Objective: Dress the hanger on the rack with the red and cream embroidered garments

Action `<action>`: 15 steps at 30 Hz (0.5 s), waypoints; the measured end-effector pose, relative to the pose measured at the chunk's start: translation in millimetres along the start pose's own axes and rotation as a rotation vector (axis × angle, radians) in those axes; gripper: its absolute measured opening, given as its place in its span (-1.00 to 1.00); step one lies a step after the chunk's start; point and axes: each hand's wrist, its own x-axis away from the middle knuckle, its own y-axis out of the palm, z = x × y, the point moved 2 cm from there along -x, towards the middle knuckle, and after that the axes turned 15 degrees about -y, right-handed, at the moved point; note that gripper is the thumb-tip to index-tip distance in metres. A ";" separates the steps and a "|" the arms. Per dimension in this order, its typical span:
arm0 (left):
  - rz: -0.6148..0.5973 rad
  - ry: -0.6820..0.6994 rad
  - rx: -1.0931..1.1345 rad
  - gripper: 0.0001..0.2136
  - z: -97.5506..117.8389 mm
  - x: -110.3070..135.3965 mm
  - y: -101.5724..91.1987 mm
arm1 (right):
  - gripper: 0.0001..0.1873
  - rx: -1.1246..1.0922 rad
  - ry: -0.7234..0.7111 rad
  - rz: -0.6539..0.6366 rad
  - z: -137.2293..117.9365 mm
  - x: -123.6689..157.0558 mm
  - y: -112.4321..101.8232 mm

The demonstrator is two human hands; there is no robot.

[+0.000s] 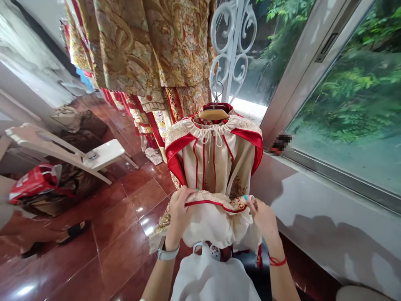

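A cream garment with red trim and gold embroidery (216,161) hangs on a wooden hanger (214,113) from a white scrolled metal rack (233,46). My left hand (180,211) pinches the garment's red-edged lower hem at its left side. My right hand (261,215) grips the same hem at its right side, so the hem is lifted and folded toward me. A watch sits on my left wrist and a red string on my right. Below my hands lies a white bag (213,278).
Several gold and red embroidered robes (150,54) hang behind the rack. A white plastic chair (78,152) and a red bag (36,182) stand at the left on the red tiled floor (119,246), with black sandals (73,230) nearby. A white sill and window (338,125) run along the right.
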 end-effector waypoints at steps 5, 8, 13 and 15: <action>-0.090 0.227 0.051 -0.72 26.1 -11.8 7.4 | -0.61 -0.306 -0.549 -0.107 -74.3 -22.4 24.5; 0.018 0.086 0.079 -0.78 -2.9 -20.9 13.2 | -0.76 -0.520 -0.440 -0.031 -84.8 -48.6 34.1; -0.290 -0.330 0.251 -0.83 -83.4 -14.9 36.8 | -0.89 -0.673 -0.319 0.254 -91.2 -73.4 38.5; -0.230 -0.419 0.336 -0.76 -101.6 -16.5 35.0 | -0.84 -0.661 -0.333 0.211 -97.5 -80.0 44.3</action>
